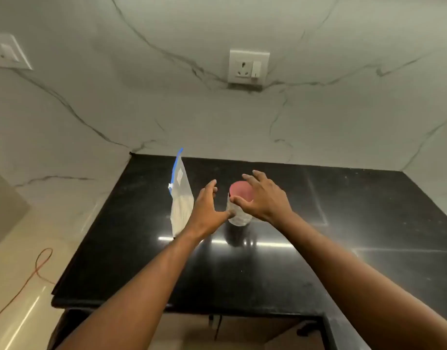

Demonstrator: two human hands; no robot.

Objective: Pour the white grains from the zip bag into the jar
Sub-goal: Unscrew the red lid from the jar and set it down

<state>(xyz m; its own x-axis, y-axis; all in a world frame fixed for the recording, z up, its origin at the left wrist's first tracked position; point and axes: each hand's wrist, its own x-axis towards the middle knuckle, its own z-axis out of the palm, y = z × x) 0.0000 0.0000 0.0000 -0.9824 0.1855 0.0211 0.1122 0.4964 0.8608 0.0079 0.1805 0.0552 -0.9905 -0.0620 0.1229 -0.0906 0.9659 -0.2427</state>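
A clear jar with a pink lid stands upright in the middle of the black countertop. Just left of it a clear zip bag with a blue zipper strip stands upright, white grains filling its lower part. My left hand is between bag and jar, fingers spread, its thumb tip touching the jar's lower side. My right hand hovers at the jar's right, fingers apart, thumb against the edge of the lid. Neither hand grips anything.
A marble wall rises behind the counter, with a socket above the jar and another socket at far left. The counter's left edge drops to a pale floor where an orange cable lies. An opening shows under the front edge.
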